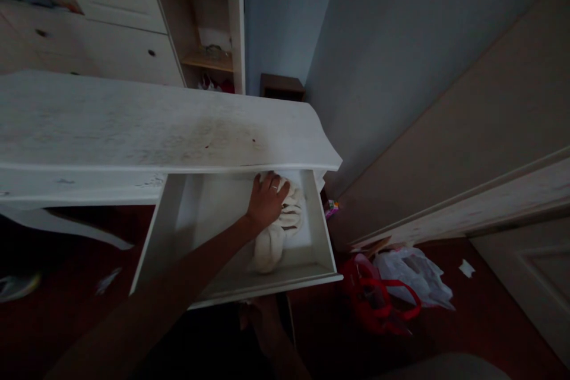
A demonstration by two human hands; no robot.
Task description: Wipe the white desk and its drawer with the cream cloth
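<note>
A white drawer (196, 261) is pulled out from a white table (169, 124). My left hand (267, 199), with a ring on one finger, reaches into it. Its fingers curl over a bunched cream cloth (269, 246) near the drawer's back right. Part of the cloth lies loose toward the drawer front. Low in the view, my right hand (258, 313) is below the drawer's front edge. It is in deep shadow, and I cannot make out its fingers or anything in them.
A red bag (369, 303) and a white plastic bag (414, 276) lie on the dark red floor at the right. A white cabinet (107, 47) with an open shelf section stands behind the table. A grey wall (401, 59) rises close on the right.
</note>
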